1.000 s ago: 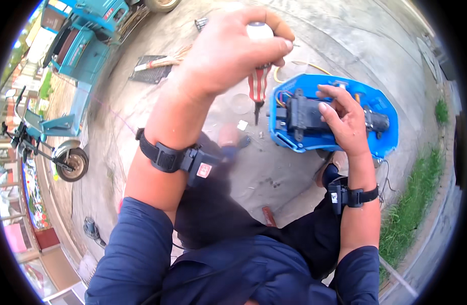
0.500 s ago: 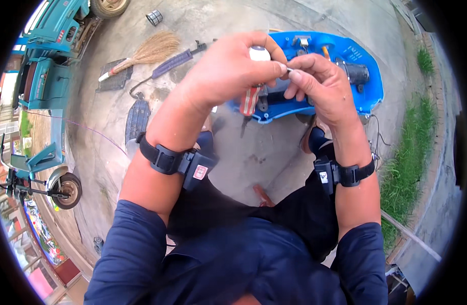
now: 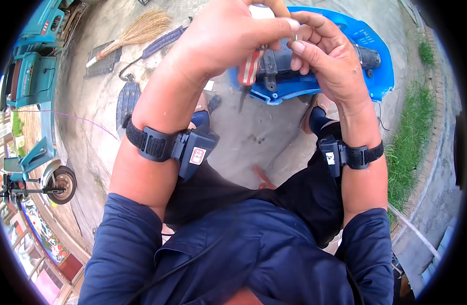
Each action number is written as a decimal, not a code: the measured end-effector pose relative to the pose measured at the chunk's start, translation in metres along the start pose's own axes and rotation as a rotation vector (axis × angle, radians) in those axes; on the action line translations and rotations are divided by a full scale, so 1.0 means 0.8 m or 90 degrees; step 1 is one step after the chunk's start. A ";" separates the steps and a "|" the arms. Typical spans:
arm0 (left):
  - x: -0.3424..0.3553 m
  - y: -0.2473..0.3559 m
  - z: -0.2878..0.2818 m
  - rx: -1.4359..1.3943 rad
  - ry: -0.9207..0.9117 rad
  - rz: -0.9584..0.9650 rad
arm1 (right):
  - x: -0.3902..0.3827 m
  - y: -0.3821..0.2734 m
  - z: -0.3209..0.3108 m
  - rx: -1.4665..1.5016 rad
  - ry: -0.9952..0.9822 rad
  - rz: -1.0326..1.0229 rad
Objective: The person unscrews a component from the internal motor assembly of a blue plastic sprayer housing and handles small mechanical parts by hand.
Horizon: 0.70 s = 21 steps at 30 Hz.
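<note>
My left hand (image 3: 228, 38) is closed around a screwdriver (image 3: 250, 68) with a red and whitish handle, its dark shaft pointing down toward the ground. A pale rounded end shows above the fist. Against the left thumb tip, my right hand (image 3: 327, 56) pinches a small screw (image 3: 296, 38) between thumb and fingers. Beneath and beyond both hands lies a blue plastic shell (image 3: 383, 84), open side up. Inside it sit a black cylindrical motor (image 3: 368, 57) and a black box-like part (image 3: 275, 68), partly covered by my hands.
Left of the shell, a straw broom (image 3: 142, 28), a dark strap (image 3: 165, 47) and a black mat-like piece (image 3: 126, 107) lie on the concrete. A reddish object (image 3: 263, 177) rests between my legs. Teal vehicles (image 3: 38, 81) stand at far left; grass (image 3: 411, 137) borders the right.
Both hands appear higher in view, still close together with the screw and screwdriver. The shell and ground items also sit higher in the picture as the view shifts.
</note>
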State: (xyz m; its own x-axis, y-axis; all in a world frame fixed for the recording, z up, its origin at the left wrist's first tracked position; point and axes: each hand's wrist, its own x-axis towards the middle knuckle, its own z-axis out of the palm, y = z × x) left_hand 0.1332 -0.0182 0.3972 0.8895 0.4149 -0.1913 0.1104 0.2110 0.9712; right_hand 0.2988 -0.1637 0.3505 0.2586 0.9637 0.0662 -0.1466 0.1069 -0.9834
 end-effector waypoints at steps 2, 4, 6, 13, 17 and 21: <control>0.005 -0.005 -0.005 0.010 0.091 0.046 | 0.000 0.003 -0.004 -0.057 0.011 -0.014; 0.014 -0.016 -0.013 -0.094 0.132 0.100 | -0.001 0.005 -0.008 -0.080 0.020 -0.003; 0.018 -0.018 -0.026 -0.269 0.163 0.166 | -0.002 0.003 -0.011 -0.102 0.029 0.007; 0.017 -0.009 -0.078 -0.451 0.262 0.303 | -0.007 -0.004 -0.017 -0.123 0.066 0.029; 0.024 -0.014 -0.091 -0.500 0.317 0.338 | -0.012 -0.005 -0.020 -0.146 0.077 0.097; 0.020 -0.010 -0.092 -0.493 0.320 0.350 | -0.008 -0.003 -0.018 -0.148 0.054 0.100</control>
State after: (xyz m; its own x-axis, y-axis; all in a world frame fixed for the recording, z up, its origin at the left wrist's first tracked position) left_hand 0.1143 0.0520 0.3756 0.4276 0.9033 0.0361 -0.7173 0.3147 0.6216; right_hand 0.3109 -0.1739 0.3497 0.3299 0.9392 -0.0948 0.0294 -0.1107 -0.9934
